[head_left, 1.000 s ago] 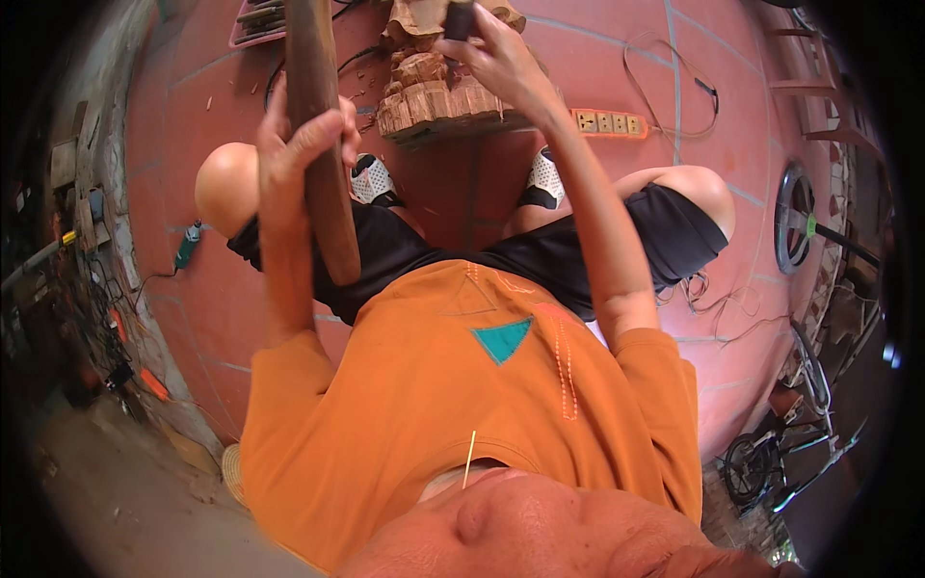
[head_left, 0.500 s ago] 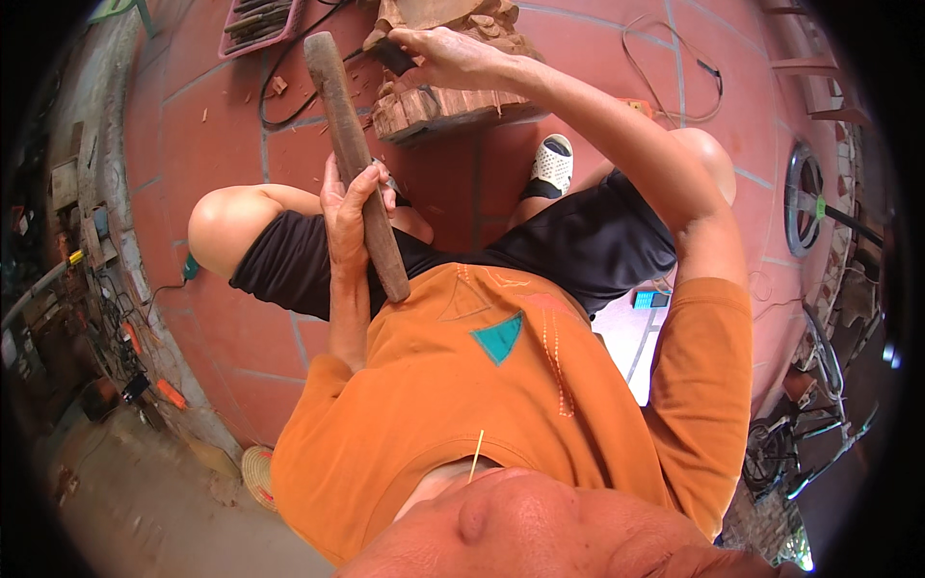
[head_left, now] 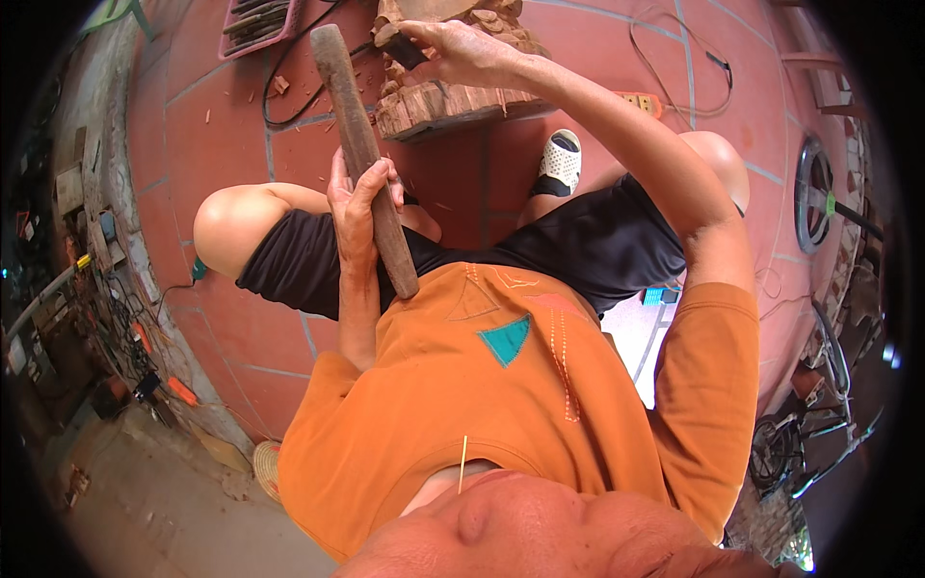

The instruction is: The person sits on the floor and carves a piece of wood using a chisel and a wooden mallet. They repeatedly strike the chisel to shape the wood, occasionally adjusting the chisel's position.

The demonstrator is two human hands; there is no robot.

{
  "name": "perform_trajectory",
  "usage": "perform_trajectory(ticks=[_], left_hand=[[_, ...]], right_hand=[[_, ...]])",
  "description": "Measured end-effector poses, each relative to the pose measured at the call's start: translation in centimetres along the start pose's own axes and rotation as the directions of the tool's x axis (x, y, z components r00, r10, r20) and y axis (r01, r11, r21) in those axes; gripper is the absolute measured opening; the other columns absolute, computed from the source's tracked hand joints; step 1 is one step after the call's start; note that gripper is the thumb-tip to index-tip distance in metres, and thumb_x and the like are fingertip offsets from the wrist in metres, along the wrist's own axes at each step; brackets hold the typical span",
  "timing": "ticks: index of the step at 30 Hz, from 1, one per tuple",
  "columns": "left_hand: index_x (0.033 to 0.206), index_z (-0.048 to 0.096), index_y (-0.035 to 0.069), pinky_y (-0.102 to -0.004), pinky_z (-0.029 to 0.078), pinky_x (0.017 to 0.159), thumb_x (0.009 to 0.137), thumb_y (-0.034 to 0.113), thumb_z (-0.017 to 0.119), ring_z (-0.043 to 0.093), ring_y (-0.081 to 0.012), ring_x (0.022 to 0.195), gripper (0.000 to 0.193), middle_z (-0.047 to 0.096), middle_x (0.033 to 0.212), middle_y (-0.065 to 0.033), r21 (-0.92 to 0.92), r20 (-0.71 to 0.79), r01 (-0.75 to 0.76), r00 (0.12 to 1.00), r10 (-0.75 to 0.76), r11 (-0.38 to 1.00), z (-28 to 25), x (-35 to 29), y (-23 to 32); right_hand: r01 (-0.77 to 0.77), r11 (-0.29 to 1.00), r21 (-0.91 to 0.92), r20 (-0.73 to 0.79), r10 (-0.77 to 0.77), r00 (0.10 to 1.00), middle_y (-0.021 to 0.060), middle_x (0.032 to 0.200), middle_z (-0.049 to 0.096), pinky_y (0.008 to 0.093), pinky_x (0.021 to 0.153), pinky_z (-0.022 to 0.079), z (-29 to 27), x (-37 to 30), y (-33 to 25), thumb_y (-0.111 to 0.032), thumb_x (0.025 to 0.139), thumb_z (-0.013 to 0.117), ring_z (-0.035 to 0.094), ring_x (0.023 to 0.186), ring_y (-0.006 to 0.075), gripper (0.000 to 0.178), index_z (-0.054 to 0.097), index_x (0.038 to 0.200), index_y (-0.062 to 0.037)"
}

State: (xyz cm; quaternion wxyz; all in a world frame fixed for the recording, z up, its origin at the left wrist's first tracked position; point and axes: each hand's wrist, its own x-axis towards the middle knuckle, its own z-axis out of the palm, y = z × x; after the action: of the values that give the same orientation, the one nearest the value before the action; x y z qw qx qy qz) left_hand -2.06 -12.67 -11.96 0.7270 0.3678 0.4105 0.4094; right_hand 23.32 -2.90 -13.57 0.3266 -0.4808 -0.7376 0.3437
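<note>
My left hand (head_left: 358,197) is closed around the middle of a long wooden mallet (head_left: 349,106), a worn brown club. Its thick end points up and away, and its narrower end reaches toward my orange shirt. My right hand (head_left: 461,53), arm stretched out, grips a chisel (head_left: 403,48) by its short dark handle; I cannot make out its blade. Right behind and below that hand stands a partly carved block of wood (head_left: 453,108), rough and reddish brown, cut off by the top edge. The mallet's head is to the left of the chisel, apart from it.
A pink basket (head_left: 258,27) of long, thin tools sits at the far left. A black cable (head_left: 270,101) curls beside the block among wood chips. An orange power strip (head_left: 641,102) and a cord (head_left: 689,82) lie right. A wheel-like ring (head_left: 816,197) stands farther right.
The view has shifted slightly, so most things sit a little farther right. The chisel handle is tilted a little differently in my right hand. Both grips stay the same.
</note>
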Motion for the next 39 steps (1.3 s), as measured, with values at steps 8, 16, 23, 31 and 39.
perform_trajectory(ticks=[8,16,23,31,39], left_hand=[[0.122,0.051,0.002,-0.0215,0.052,0.052,0.095,0.015,0.072,0.063,-0.0118,0.061,0.037,0.063,0.086,-0.0057,0.02,-0.021,-0.027,0.999,0.028,0.999,0.2,-0.1,0.1],[0.138,0.047,-0.001,-0.0231,0.052,0.058,0.093,0.011,0.074,0.062,-0.0106,0.064,0.053,0.063,0.087,-0.0052,0.129,-0.008,-0.062,0.998,0.063,0.99,0.7,-0.2,1.6],[0.146,0.043,-0.002,-0.0219,0.05,0.06,0.093,0.01,0.075,0.059,-0.0084,0.066,0.064,0.065,0.094,-0.0054,0.31,0.07,-0.073,0.996,0.053,0.948,0.9,-0.2,4.3],[0.154,0.039,0.001,-0.0346,0.053,0.095,0.088,0.013,0.08,0.066,-0.0224,0.108,0.079,0.067,0.123,-0.0147,0.667,0.313,-0.378,0.924,0.22,0.642,2.8,1.8,11.6],[0.159,0.036,0.015,-0.0418,0.053,0.096,0.085,0.014,0.077,0.068,-0.0355,0.111,0.085,0.067,0.122,-0.027,0.769,0.574,-0.608,0.792,0.207,0.197,4.8,4.4,12.1]], right_hand=[[-0.023,0.995,-0.095,0.065,0.03,0.997,0.0206,0.104,0.072,0.0488,0.085,0.053,-0.2,-0.4,-1.1,-0.03,0.083,0.084,0.069,0.102,0.0406,0.058,0.057,0.128,-0.0049],[-0.004,0.992,-0.123,-0.042,-0.001,0.999,0.0173,0.098,0.072,0.044,0.075,0.054,-0.1,-1.8,-0.7,-0.027,0.086,0.082,0.07,0.086,0.0343,0.057,0.054,0.132,-0.008],[-0.025,0.999,-0.023,-0.117,0.022,0.993,0.014,0.1,0.075,0.0422,0.079,0.056,-0.3,-2.9,0.8,-0.019,0.09,0.078,0.073,0.09,0.0288,0.042,0.058,0.125,-0.0065],[-0.097,0.991,-0.095,-0.186,0.078,0.979,0.0165,0.097,0.074,0.0397,0.08,0.056,0.1,-4.1,-0.4,-0.019,0.092,0.076,0.074,0.092,0.0304,0.034,0.059,0.118,-0.0043],[-0.012,1.0,0.024,-0.297,0.018,0.955,0.0226,0.087,0.069,0.0491,0.074,0.054,1.7,-4.6,0.0,-0.022,0.09,0.075,0.069,0.089,0.0439,0.034,0.056,0.11,-0.0029]])
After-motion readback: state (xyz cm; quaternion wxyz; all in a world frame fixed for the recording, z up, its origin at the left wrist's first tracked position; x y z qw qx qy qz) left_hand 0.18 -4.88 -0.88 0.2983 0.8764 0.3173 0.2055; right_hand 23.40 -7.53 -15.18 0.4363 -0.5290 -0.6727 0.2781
